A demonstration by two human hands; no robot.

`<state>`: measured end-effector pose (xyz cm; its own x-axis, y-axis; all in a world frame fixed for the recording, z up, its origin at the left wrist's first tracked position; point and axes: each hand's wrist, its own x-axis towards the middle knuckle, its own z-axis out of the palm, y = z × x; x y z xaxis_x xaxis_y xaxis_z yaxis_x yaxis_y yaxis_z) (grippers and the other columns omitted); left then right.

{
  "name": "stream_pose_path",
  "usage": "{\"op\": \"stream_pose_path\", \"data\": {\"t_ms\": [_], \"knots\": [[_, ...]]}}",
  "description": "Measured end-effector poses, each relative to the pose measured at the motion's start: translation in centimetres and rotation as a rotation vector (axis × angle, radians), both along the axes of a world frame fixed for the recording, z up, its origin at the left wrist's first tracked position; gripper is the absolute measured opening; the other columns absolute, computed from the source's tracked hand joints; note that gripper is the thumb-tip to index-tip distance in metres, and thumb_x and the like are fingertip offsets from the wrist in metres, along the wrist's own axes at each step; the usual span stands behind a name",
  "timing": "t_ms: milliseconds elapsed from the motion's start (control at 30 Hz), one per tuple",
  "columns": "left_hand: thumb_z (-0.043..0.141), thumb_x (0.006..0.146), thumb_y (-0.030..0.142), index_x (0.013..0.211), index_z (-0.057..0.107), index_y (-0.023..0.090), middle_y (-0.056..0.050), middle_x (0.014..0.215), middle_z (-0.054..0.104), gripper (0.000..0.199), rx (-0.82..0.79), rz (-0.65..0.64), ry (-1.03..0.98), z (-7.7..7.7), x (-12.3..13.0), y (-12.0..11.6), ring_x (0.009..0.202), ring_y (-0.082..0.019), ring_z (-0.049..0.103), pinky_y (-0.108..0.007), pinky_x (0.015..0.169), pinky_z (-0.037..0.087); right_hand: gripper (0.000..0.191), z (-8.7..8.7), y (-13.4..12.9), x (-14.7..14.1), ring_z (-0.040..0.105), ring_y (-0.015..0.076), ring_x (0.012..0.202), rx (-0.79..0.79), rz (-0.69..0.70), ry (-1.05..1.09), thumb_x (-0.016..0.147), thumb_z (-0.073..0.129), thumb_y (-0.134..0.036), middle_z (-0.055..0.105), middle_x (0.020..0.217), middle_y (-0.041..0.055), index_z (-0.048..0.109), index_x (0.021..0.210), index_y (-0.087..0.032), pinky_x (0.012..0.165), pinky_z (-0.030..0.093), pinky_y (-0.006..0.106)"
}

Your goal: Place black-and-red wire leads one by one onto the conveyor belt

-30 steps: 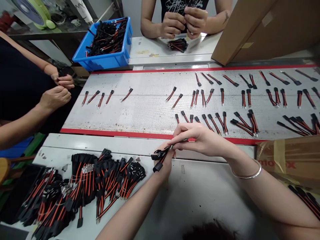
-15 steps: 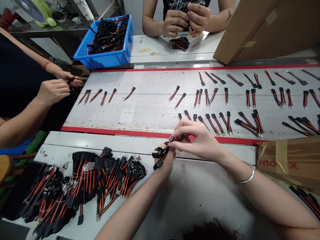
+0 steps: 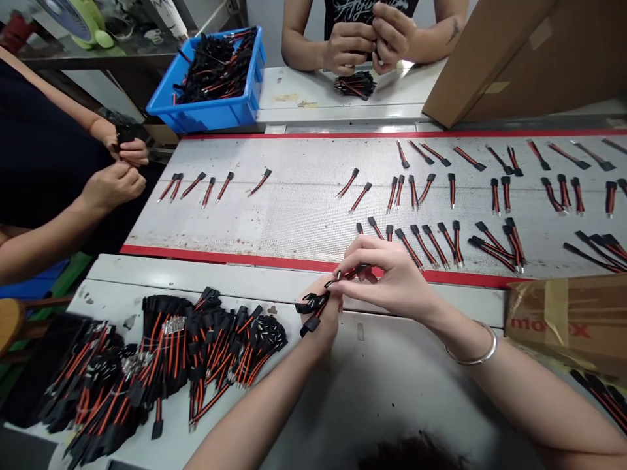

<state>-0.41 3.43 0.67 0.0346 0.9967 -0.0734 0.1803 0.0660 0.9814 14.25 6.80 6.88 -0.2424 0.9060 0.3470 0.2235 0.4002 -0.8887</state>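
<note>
My left hand is closed around several short red-and-black cables with black connectors, which stick out toward the left. Thumb and index finger of my right hand pinch together at the top of this bunch, on a cable whose far part lies under the hand. My right palm hides some of the left fingers. Both hands are above the near edge of a conveyor belt. More cables of the same kind form a large pile on the table to the left.
Rows of single cables lie along the belt. Beyond it are a blue bin full of cables and a leaning cardboard box. A taped carton stands at right. Two co-workers' hands handle small parts at left and across the belt.
The cables on the belt appear slightly farther right. The left co-worker's hands have shifted, and a dark piece shows in them. My hands keep nearly the same pose at the bunch.
</note>
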Motion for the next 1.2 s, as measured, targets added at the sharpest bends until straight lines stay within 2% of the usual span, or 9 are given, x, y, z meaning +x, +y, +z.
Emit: {"op": "stream_pose_path", "data": {"t_ms": [267, 567, 833, 933, 1033, 1100, 1200], "knots": [[0.053, 0.090, 0.043, 0.052, 0.038, 0.022, 0.004, 0.049, 0.041, 0.046, -0.034, -0.019, -0.018, 0.0, 0.1, -0.1, 0.050, -0.013, 0.041, -0.029, 0.055, 0.033, 0.007, 0.1, 0.0, -0.1, 0.054, 0.0093, 0.059, 0.049, 0.009, 0.012, 0.080, 0.080, -0.019, 0.063, 0.073, 0.0016, 0.074, 0.076, -0.016, 0.046, 0.044, 0.022], [0.056, 0.089, 0.053, 0.050, 0.039, 0.022, 0.003, 0.050, 0.044, 0.052, -0.073, -0.003, -0.059, -0.1, 0.1, -0.1, 0.052, -0.013, 0.045, -0.029, 0.057, 0.036, 0.007, 0.1, 0.0, 0.0, 0.054, 0.0093, 0.058, 0.018, 0.004, 0.008, 0.080, 0.081, -0.022, 0.065, 0.073, 0.0022, 0.076, 0.077, -0.018, 0.046, 0.043, 0.023], [0.055, 0.089, 0.045, 0.050, 0.040, 0.022, 0.003, 0.048, 0.043, 0.048, -0.093, -0.006, -0.071, 0.1, 0.2, -0.1, 0.050, -0.013, 0.045, -0.029, 0.055, 0.035, 0.010, 0.5, 0.0, 0.1, 0.053, 0.0086, 0.058, -0.054, 0.003, 0.044, 0.077, 0.083, -0.022, 0.064, 0.074, 0.0021, 0.075, 0.074, -0.017, 0.045, 0.044, 0.022], [0.054, 0.089, 0.045, 0.052, 0.045, 0.022, 0.003, 0.049, 0.044, 0.045, -0.061, -0.032, -0.079, 0.3, 0.2, 0.0, 0.050, -0.013, 0.044, -0.029, 0.055, 0.036, 0.012, 0.4, 0.4, 0.9, 0.058, 0.0107, 0.064, -0.213, 0.095, 0.054, 0.076, 0.085, -0.025, 0.067, 0.081, 0.0037, 0.079, 0.083, -0.017, 0.049, 0.048, 0.023], [0.054, 0.091, 0.046, 0.062, 0.058, 0.021, 0.002, 0.056, 0.051, 0.039, -0.032, -0.054, -0.095, 0.2, 0.2, -0.1, 0.053, -0.013, 0.045, -0.028, 0.055, 0.038, 0.023, 0.0, 0.9, 1.7, 0.061, 0.0131, 0.073, -0.354, 0.228, 0.073, 0.073, 0.088, -0.026, 0.065, 0.087, 0.0038, 0.081, 0.094, -0.020, 0.054, 0.052, 0.023], [0.056, 0.090, 0.046, 0.064, 0.059, 0.021, 0.002, 0.056, 0.052, 0.037, -0.028, -0.047, -0.089, 0.0, 0.2, -0.2, 0.054, -0.014, 0.046, -0.029, 0.056, 0.038, 0.025, -0.4, 1.1, 2.0, 0.059, 0.0132, 0.076, -0.356, 0.285, 0.059, 0.072, 0.090, -0.026, 0.061, 0.086, 0.0027, 0.083, 0.096, -0.022, 0.057, 0.052, 0.024], [0.060, 0.087, 0.049, 0.057, 0.053, 0.021, 0.001, 0.052, 0.050, 0.041, -0.003, -0.019, -0.075, -0.3, 0.1, -0.3, 0.054, -0.015, 0.047, -0.030, 0.056, 0.039, 0.023, -0.8, 1.2, 1.9, 0.056, 0.0125, 0.076, -0.332, 0.305, 0.024, 0.073, 0.089, -0.023, 0.056, 0.085, 0.0016, 0.084, 0.095, -0.025, 0.060, 0.051, 0.024]]}}
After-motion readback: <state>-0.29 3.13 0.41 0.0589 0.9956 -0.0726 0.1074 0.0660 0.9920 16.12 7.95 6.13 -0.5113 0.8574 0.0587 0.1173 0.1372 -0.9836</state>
